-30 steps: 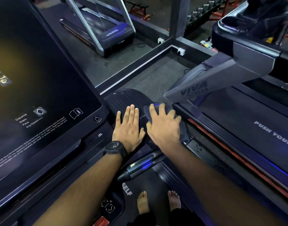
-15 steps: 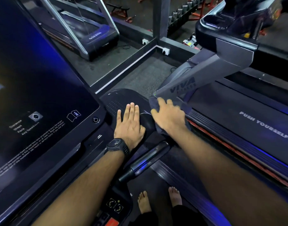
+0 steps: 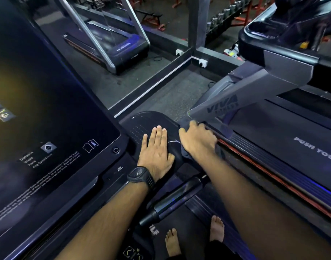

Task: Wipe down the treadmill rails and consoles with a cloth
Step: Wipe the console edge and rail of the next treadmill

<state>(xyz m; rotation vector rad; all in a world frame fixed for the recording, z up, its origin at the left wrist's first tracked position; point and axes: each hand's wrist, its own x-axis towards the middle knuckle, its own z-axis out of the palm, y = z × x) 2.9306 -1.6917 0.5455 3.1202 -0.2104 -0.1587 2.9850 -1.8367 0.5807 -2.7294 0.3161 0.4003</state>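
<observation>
Your left hand (image 3: 157, 152) lies flat, fingers straight, on the console (image 3: 140, 128). Your right hand (image 3: 197, 142) curls round the cloth (image 3: 186, 156) at its edge.

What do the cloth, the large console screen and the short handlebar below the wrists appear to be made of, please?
The cloth looks like dark, soft, matte fabric; it bunches under the right hand. The console screen seems to be glass or glossy plastic, given its smooth reflections. The handlebar is glossy black, probably hard plastic or coated metal; sharp blue highlights run along it.
</observation>
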